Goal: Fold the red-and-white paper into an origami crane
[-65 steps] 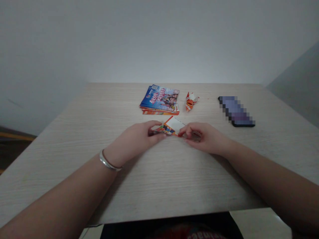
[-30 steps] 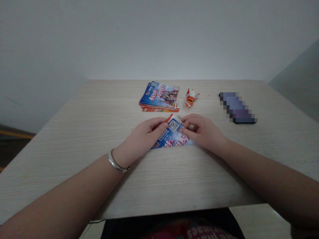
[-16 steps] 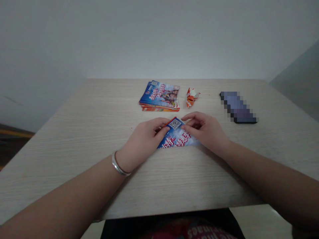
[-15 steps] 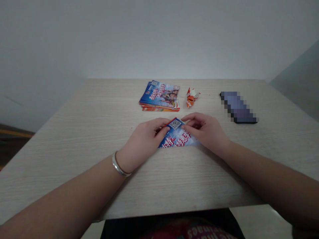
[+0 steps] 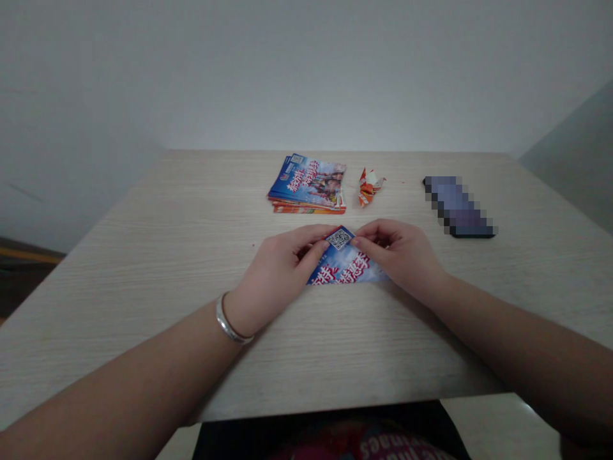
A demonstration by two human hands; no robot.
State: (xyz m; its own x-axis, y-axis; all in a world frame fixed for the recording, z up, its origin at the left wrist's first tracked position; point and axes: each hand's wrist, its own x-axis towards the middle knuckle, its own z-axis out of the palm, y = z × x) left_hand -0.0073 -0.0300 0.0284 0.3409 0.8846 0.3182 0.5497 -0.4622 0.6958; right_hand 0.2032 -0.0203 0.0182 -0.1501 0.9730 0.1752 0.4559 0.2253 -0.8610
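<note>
A folded blue printed paper [image 5: 347, 263], with a QR code at its top corner and red-and-white lettering, lies before me between both hands. My left hand [image 5: 290, 259] pinches its left edge close to the top corner, thumb on the printed face and fingers behind. On the other side, my right hand [image 5: 397, 249] grips the right edge near the same corner, thumb and curled forefinger on the paper. The paper's lower edge runs straight; its right part is covered by my right hand. A silver bracelet [image 5: 228, 319] circles my left wrist.
Behind my hands is a stack of printed leaflets [image 5: 309, 182], blue on top and orange below. Beside it sits a small folded orange-and-white paper figure [image 5: 368, 186]. A dark phone [image 5: 460, 207], its screen blurred out, lies at the right of the pale wooden table [image 5: 167, 211].
The paper's top corner has shifted slightly to the right. My right thumb and fingers have moved a little closer round the right edge, and my left fingers follow the corner.
</note>
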